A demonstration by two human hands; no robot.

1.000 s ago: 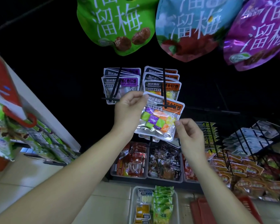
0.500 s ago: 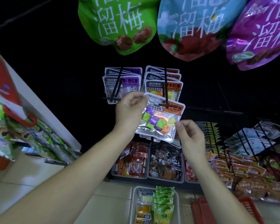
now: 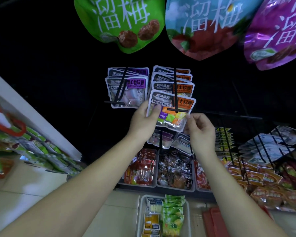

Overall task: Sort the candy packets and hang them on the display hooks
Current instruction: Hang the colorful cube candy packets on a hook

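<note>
Left black hook (image 3: pixel 121 86) carries purple-labelled candy packets (image 3: pixel 137 82); right black hook (image 3: pixel 175 79) carries orange-labelled candy packets (image 3: pixel 183 87). Pale tiled floor (image 3: pixel 41 185) bears white tray (image 3: pixel 140 211), red basket (image 3: pixel 212 223).

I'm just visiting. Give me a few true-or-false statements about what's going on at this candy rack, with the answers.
1. The left hand and the right hand hold one candy packet. True.
2. That packet's label is purple. False: it is orange.
3. A green bag, a blue bag and a purple bag hang above. True.
4. The tray on the floor holds only red packets. False: green packets lie in it.
</note>
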